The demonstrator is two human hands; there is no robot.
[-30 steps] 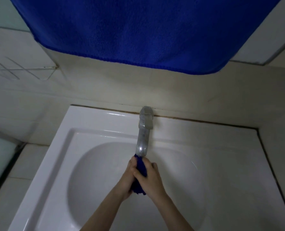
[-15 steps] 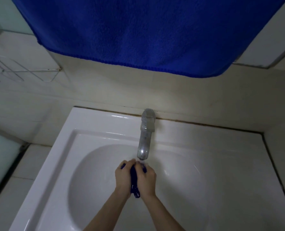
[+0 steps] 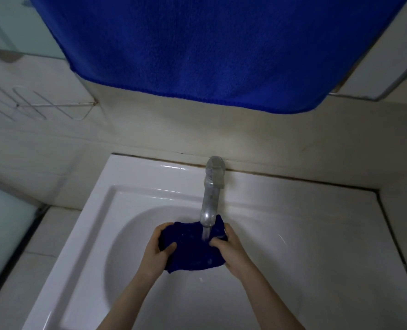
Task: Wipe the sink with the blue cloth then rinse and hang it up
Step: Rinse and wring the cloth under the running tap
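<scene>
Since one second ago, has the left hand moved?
Yes. The left hand has moved leftward, away from the faucet, spreading the blue cloth.

Both grips clasp the blue cloth (image 3: 190,254), stretched between them.

The left grip (image 3: 159,247) holds the cloth's left side, its thumb lying across the top face and pointing toward the other hand, its fingers curled around the far edge. The right grip (image 3: 232,254) mirrors it on the right side, thumb pressed on top and pointing left, fingers wrapped along the outer edge. The two grips sit apart at about the same level, not touching each other. The bare left forearm (image 3: 128,301) and right forearm (image 3: 269,301) rise from the lower edge of the view and angle inward, wrists roughly straight.
</scene>
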